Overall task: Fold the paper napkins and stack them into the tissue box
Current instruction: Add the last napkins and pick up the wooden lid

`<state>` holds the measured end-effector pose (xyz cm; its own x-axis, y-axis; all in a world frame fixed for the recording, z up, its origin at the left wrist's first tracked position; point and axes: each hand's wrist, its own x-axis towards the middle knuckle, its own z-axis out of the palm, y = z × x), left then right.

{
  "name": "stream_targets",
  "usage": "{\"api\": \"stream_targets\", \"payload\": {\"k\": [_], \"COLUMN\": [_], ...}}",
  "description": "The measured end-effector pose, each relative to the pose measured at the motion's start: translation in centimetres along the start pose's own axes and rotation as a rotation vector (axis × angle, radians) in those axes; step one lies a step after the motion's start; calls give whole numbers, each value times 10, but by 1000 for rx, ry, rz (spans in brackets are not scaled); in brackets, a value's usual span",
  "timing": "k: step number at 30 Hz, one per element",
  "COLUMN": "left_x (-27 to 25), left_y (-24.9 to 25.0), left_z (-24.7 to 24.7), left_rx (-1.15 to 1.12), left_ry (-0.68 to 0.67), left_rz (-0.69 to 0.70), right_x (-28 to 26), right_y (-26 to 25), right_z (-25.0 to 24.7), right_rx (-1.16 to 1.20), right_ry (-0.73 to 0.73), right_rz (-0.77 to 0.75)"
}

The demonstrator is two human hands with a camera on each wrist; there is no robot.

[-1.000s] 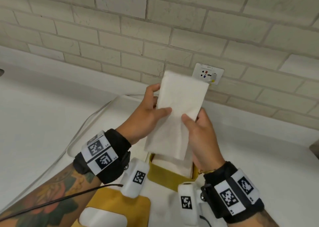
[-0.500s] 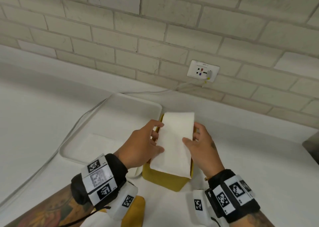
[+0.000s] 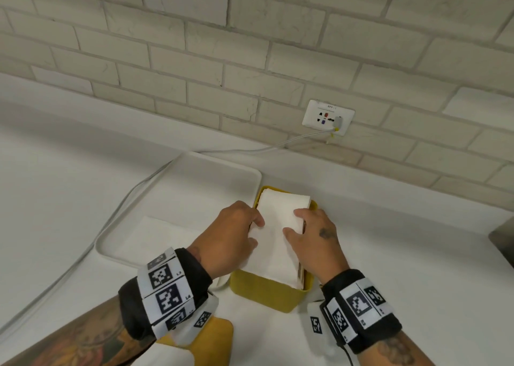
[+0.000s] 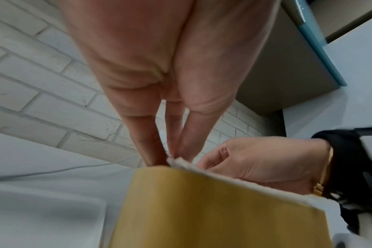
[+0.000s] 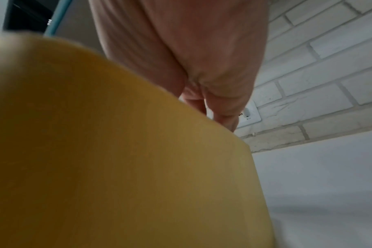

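Head view: left hand [image 3: 232,236], right hand [image 3: 313,239] pinch folded napkin [image 3: 275,235] edges atop tissue box [image 3: 264,293].

A wall of pale, whitish brick [image 3: 194,45] fills the upper half of the head view. A white socket plate [image 3: 328,116] is mounted right of centre, with a grey plug seated in it. A white cable [image 3: 130,198] is led leftward and down across the white countertop [image 3: 55,171]. A grey cabinet with a blue edge [image 4: 297,67] is seen at upper right of the left wrist view.
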<state>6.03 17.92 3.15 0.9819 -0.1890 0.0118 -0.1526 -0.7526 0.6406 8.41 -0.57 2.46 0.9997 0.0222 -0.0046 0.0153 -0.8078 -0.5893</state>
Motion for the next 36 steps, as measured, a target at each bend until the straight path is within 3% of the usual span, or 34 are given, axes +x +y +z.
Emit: {"api": "stream_targets", "payload": {"k": [4,6,8,10,12,14,20,27,29,31,33,34,36], "left_x": [-10,-18,-25,-30,-31,-31,-30,-30,-30,-30,-25,-20,-7], "left_y": [8,15,21,23,19,16,15,13,10,1,-15,-27,-56], "left_z": [0,-3,-5,-3,5,10,11,11,9,4,-8,-16,-33], "left_rx": [182,371,437,483,589,630,666,629,476,150,-38,-45,48], "left_ry": [-51,-51,-141,-274,-325,-340,-398,-353,-321,-181,48,108,58], "left_rz": [101,190,237,299,357,383,370,411,435,427,404,363,208], "right_x": [-3,-2,-1,-2,-4,-2,30,58,59,58,54,50,38], "right_y": [-1,-2,-3,-3,-3,0,1,0,-1,1,5,8,14], "right_z": [-2,-8,-11,-10,-5,-3,-2,14,15,13,8,6,3], "right_rx": [-308,-278,-188,-152,-192,-274,-418,-572,-592,-563,-535,-531,-508], "right_ry": [70,78,14,-120,-265,-337,-374,-409,-407,-404,-358,-325,-291], "right_rz": [-99,-163,-270,-385,-433,-417,-242,-190,-188,-189,-214,-228,-232]}}
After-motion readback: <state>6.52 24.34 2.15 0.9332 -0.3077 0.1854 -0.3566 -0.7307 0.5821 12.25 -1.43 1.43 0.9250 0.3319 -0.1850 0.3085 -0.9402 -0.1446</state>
